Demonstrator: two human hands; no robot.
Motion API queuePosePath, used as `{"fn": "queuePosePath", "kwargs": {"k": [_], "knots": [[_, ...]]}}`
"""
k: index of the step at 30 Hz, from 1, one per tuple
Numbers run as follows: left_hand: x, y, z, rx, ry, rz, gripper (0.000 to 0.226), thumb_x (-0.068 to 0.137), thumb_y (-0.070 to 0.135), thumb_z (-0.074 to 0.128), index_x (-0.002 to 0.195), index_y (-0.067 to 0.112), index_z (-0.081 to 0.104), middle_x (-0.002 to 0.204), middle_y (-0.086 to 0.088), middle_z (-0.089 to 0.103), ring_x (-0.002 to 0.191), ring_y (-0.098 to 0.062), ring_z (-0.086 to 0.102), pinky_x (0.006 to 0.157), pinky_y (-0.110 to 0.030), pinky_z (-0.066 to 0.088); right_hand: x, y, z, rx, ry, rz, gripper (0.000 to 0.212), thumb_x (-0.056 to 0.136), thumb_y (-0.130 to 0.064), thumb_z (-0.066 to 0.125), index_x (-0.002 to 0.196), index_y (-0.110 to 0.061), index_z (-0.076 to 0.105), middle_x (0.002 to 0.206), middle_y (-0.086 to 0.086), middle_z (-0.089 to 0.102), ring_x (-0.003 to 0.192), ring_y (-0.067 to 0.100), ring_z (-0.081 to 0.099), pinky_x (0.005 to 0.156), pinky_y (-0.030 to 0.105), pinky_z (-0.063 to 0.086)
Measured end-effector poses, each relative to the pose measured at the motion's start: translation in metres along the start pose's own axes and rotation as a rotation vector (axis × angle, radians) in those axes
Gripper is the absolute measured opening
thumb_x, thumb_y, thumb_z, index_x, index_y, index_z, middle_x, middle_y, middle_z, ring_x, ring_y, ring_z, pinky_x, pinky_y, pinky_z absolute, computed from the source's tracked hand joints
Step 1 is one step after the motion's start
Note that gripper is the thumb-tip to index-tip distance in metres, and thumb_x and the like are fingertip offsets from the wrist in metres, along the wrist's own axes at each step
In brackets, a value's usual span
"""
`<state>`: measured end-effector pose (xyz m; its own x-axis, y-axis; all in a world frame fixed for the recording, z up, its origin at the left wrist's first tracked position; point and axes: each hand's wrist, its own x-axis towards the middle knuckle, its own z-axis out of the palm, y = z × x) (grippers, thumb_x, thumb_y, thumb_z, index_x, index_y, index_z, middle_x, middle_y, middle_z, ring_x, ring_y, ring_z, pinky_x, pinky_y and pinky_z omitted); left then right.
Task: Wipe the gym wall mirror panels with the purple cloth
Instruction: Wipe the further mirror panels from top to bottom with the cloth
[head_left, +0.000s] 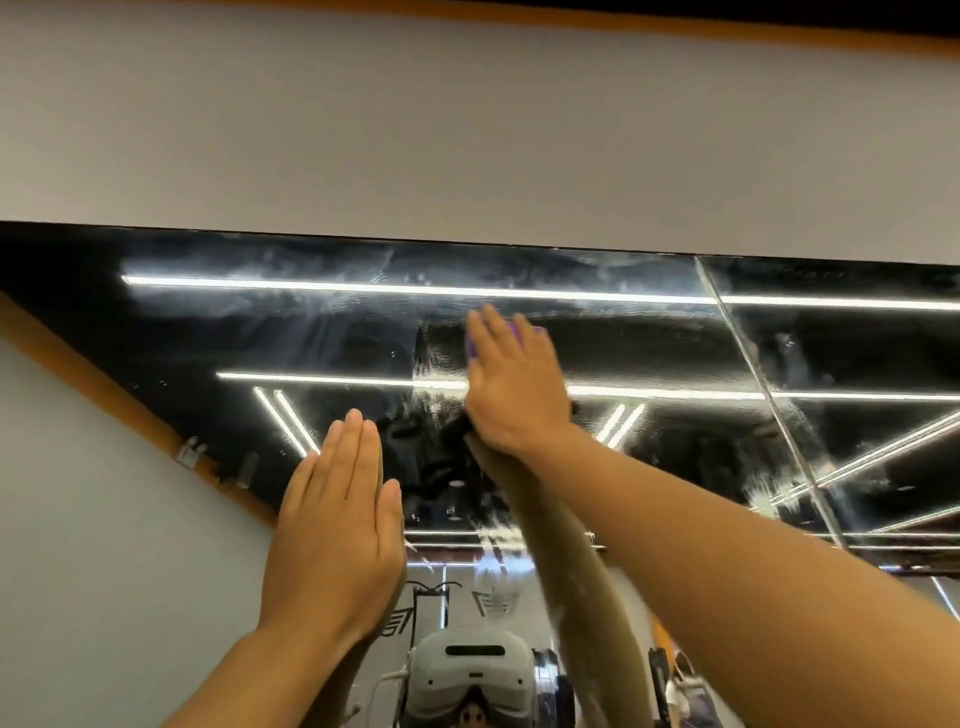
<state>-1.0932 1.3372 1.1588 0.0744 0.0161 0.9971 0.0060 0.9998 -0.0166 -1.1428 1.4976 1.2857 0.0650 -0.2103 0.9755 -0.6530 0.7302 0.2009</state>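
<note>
Right hand is raised high against the mirror panel, fingers straight and slightly spread, palm pressing the purple cloth flat to the glass. Only small parts of the cloth show, between and beside the fingers near the fingertips; the rest is hidden under the palm. The cloth sits near the top of the panel, between two reflected light strips.

Left hand is lower and to the left, fingers straight and held together, palm towards the glass; whether it touches the glass cannot be told. It holds nothing.

Glass around the cloth carries whitish smears and streaks. A vertical seam to the right separates this panel from the neighbouring panel, which is also streaked. Above the mirror runs a plain grey wall. The reflection shows a white headset at bottom centre
</note>
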Motion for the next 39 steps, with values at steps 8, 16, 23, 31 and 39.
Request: {"fn": "queuePosePath", "kwargs": {"k": [8, 16, 23, 31, 39], "knots": [[-0.003, -0.019, -0.005, 0.013, -0.037, 0.080, 0.064, 0.095, 0.053, 0.007, 0.154, 0.029, 0.008, 0.163, 0.016, 0.005, 0.144, 0.017, -0.014, 0.115, -0.008, -0.013, -0.016, -0.038, 0.017, 0.042, -0.037, -0.207, 0.055, 0.110, -0.029, 0.026, 0.162, -0.025, 0.010, 0.170, -0.003, 0.005, 0.156, 0.020, -0.003, 0.126, 0.037, -0.007], [-0.004, -0.024, -0.002, 0.028, -0.027, 0.116, 0.062, 0.098, 0.051, 0.010, 0.155, 0.026, 0.011, 0.163, 0.014, 0.009, 0.147, 0.013, -0.009, 0.117, -0.010, -0.011, -0.055, 0.114, -0.036, 0.030, 0.068, 0.185, 0.055, 0.109, -0.026, 0.030, 0.162, -0.018, 0.015, 0.170, 0.003, 0.010, 0.156, 0.021, 0.006, 0.125, 0.034, -0.001], [-0.005, -0.021, -0.001, 0.035, -0.021, 0.113, 0.062, 0.100, 0.048, 0.013, 0.155, 0.018, 0.016, 0.163, 0.008, 0.015, 0.151, 0.000, 0.004, 0.118, -0.011, -0.010, -0.087, 0.157, -0.047, -0.004, 0.119, 0.378, 0.055, 0.108, -0.026, 0.030, 0.161, -0.014, 0.018, 0.169, 0.006, 0.016, 0.155, 0.024, 0.010, 0.127, 0.042, 0.005], [-0.007, -0.023, 0.002, 0.007, -0.014, 0.094, 0.064, 0.099, 0.048, 0.013, 0.157, 0.022, 0.014, 0.165, 0.009, 0.011, 0.152, 0.001, 0.001, 0.118, -0.011, -0.010, -0.051, 0.021, -0.009, 0.080, 0.078, 0.193, 0.057, 0.110, -0.027, 0.026, 0.162, -0.019, 0.006, 0.170, -0.002, 0.002, 0.156, 0.023, -0.004, 0.126, 0.037, -0.006], [-0.007, -0.024, -0.001, -0.025, -0.006, 0.105, 0.066, 0.097, 0.045, 0.016, 0.156, 0.015, 0.022, 0.163, 0.006, 0.019, 0.152, -0.005, 0.011, 0.118, -0.011, -0.006, -0.047, -0.059, 0.025, 0.091, -0.031, -0.132, 0.057, 0.110, -0.029, 0.027, 0.162, -0.022, 0.007, 0.170, -0.003, 0.001, 0.156, 0.019, -0.007, 0.125, 0.035, -0.009]]}}
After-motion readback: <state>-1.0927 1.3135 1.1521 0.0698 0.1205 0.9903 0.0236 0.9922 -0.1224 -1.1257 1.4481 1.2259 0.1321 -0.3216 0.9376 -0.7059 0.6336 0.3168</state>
